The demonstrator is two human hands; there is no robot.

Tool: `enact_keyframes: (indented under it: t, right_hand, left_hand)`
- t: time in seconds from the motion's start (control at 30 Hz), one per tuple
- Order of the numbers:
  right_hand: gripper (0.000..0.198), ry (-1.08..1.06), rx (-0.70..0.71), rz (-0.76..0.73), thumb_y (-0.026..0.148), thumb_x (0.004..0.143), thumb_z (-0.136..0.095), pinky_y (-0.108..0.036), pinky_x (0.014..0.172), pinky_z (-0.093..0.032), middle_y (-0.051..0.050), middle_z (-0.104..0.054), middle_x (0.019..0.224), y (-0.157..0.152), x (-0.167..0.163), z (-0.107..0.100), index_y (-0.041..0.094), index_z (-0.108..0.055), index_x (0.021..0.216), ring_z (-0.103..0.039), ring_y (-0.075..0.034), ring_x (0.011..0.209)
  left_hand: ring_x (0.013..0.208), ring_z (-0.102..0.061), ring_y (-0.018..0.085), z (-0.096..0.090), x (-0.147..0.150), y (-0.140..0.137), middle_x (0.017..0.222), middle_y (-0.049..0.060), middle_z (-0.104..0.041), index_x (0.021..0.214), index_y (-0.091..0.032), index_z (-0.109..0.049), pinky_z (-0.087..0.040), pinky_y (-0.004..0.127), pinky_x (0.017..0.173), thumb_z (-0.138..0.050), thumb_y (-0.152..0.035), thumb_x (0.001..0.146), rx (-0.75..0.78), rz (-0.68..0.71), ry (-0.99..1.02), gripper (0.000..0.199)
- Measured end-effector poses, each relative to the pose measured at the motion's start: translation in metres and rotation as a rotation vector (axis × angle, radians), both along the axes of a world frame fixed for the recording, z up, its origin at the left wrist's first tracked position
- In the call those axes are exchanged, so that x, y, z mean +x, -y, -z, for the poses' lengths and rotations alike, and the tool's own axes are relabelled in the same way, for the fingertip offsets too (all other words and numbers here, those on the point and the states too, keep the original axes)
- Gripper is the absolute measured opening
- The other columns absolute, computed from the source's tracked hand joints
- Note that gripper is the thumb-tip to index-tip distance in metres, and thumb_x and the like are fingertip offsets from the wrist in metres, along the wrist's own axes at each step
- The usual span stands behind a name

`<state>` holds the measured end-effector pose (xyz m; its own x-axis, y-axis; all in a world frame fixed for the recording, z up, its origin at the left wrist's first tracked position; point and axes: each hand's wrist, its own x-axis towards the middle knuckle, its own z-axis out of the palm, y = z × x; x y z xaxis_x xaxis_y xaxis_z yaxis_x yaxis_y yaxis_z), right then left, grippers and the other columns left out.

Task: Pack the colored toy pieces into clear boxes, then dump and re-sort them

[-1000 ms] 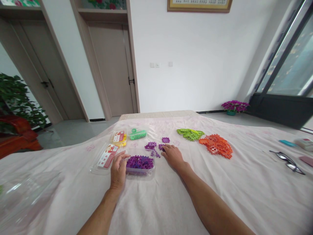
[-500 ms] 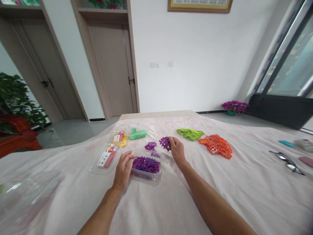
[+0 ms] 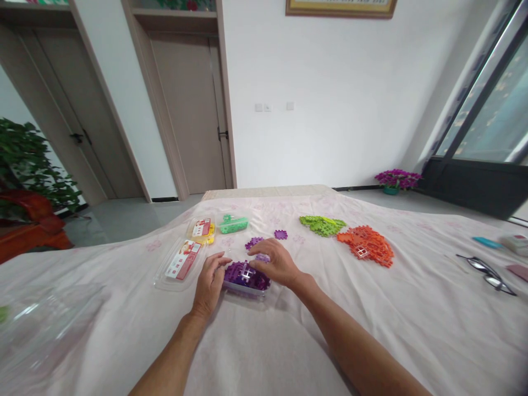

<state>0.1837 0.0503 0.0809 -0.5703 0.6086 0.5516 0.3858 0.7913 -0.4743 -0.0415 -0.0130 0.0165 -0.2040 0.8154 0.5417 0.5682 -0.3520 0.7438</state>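
A clear plastic box (image 3: 246, 293) full of purple interlocking pieces (image 3: 236, 271) stands on the cloth before me. My left hand (image 3: 210, 279) grips its left side, fingers at the rim, thumb nearer me. Over the box, my right hand (image 3: 273, 260) curves its thumb and fingers at a shiny, tilted purple interlocking piece (image 3: 247, 272); the contact is partly hidden. Behind the box lies a small group of purple pieces (image 3: 253, 242), partly covered by my right hand. A single purple square piece (image 3: 281, 234) lies flat further back.
Left are a labelled clear lid (image 3: 181, 263), a labelled box with yellow pieces (image 3: 202, 229) and a box of green pieces (image 3: 234, 224). Lime pieces (image 3: 322, 225) and orange pieces (image 3: 366, 245) are piled right, beyond them glasses (image 3: 487, 273). Clear plastic (image 3: 53, 324) lies near left.
My right hand has moved left and toward me, from behind the box to over it, carrying purple pieces. One purple square now shows on the cloth. My left hand stays at the box.
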Motion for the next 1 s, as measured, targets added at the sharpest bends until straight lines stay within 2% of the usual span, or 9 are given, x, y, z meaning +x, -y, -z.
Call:
enact_keyframes:
  t: [0.07, 0.13, 0.3, 0.4, 0.5, 0.6, 0.73, 0.87, 1.0]
  right_hand:
    - [0.020, 0.109, 0.003, -0.103, 0.033, 0.082, -0.073, -0.038, 0.105, -0.040, -0.002, -0.076, 0.110, 0.001, -0.001, -0.002, 0.029, -0.077, 0.101, -0.064, -0.022, 0.111]
    - [0.014, 0.198, -0.018, -0.166, 0.032, 0.081, -0.074, -0.036, 0.106, -0.040, 0.002, -0.077, 0.105, 0.001, 0.000, -0.003, 0.032, -0.079, 0.095, -0.066, -0.021, 0.109]
    - [0.009, 0.234, -0.014, -0.028, 0.027, 0.078, -0.075, -0.034, 0.101, -0.042, 0.000, -0.077, 0.091, -0.007, 0.011, -0.004, 0.029, -0.080, 0.086, -0.066, -0.021, 0.104]
    - [0.010, 0.215, -0.072, -0.097, 0.026, 0.079, -0.073, -0.032, 0.095, -0.045, 0.000, -0.077, 0.088, -0.009, 0.014, 0.000, 0.028, -0.080, 0.087, -0.067, -0.019, 0.092]
    - [0.012, 0.048, -0.136, -0.118, 0.029, 0.085, -0.067, -0.030, 0.091, -0.046, 0.000, -0.076, 0.086, -0.011, 0.009, 0.006, 0.025, -0.079, 0.086, -0.068, -0.017, 0.088]
    - [0.023, -0.178, -0.196, 0.056, 0.035, 0.091, -0.060, -0.029, 0.084, -0.048, -0.002, -0.076, 0.085, -0.018, 0.007, 0.018, 0.021, -0.077, 0.083, -0.068, -0.018, 0.085]
    - [0.031, -0.309, -0.256, 0.380, 0.040, 0.092, -0.054, -0.030, 0.079, -0.050, -0.004, -0.075, 0.084, -0.038, 0.022, 0.044, 0.018, -0.075, 0.086, -0.068, -0.020, 0.081]
    - [0.026, -0.174, -0.290, 0.534, 0.026, 0.090, -0.052, -0.032, 0.088, -0.050, -0.006, -0.075, 0.102, -0.052, 0.043, 0.067, 0.019, -0.074, 0.102, -0.068, -0.021, 0.096]
    - [0.033, 0.065, -0.201, 0.508, 0.019, 0.089, -0.053, -0.033, 0.101, -0.045, -0.008, -0.071, 0.119, -0.047, 0.043, 0.069, 0.020, -0.070, 0.117, -0.062, -0.021, 0.112]
  left_hand:
    - [0.125, -0.054, 0.025, 0.000, 0.000, 0.000, 0.125, 0.010, -0.061, 0.100, -0.021, -0.072, -0.040, 0.045, 0.112, -0.043, -0.030, 0.092, 0.009, -0.002, -0.013, 0.032]
    - [0.125, -0.054, 0.025, 0.000, 0.000, 0.001, 0.125, 0.009, -0.062, 0.100, -0.021, -0.072, -0.040, 0.045, 0.112, -0.042, -0.028, 0.092, 0.024, -0.019, -0.033, 0.031]
    - [0.129, -0.052, 0.025, -0.006, 0.002, 0.008, 0.131, 0.009, -0.061, 0.107, -0.022, -0.070, -0.038, 0.045, 0.113, -0.044, -0.025, 0.091, 0.130, -0.072, -0.183, 0.031]
    - [0.131, -0.052, 0.025, -0.015, 0.008, 0.015, 0.133, 0.008, -0.063, 0.117, -0.024, -0.068, -0.035, 0.046, 0.114, -0.046, -0.025, 0.092, 0.217, 0.034, -0.356, 0.033]
    - [0.124, -0.059, 0.025, -0.023, 0.015, 0.019, 0.127, 0.007, -0.069, 0.123, -0.027, -0.068, -0.033, 0.047, 0.114, -0.049, -0.025, 0.093, 0.181, 0.210, -0.524, 0.035]
    - [0.115, -0.065, 0.025, -0.027, 0.021, 0.020, 0.122, 0.008, -0.072, 0.121, -0.028, -0.070, -0.037, 0.047, 0.108, -0.049, -0.027, 0.095, 0.081, 0.293, -0.598, 0.034]
    - [0.109, -0.067, 0.027, -0.026, 0.028, 0.019, 0.118, 0.010, -0.074, 0.115, -0.026, -0.073, -0.044, 0.045, 0.098, -0.046, -0.030, 0.096, 0.042, 0.225, -0.577, 0.034]
    - [0.105, -0.066, 0.028, -0.025, 0.036, 0.018, 0.119, 0.008, -0.073, 0.113, -0.028, -0.074, -0.044, 0.045, 0.095, -0.050, -0.034, 0.094, 0.032, 0.123, -0.556, 0.031]
    - [0.108, -0.063, 0.030, -0.024, 0.038, 0.019, 0.120, 0.008, -0.072, 0.116, -0.029, -0.073, -0.043, 0.048, 0.099, -0.055, -0.036, 0.092, 0.041, 0.121, -0.491, 0.031]
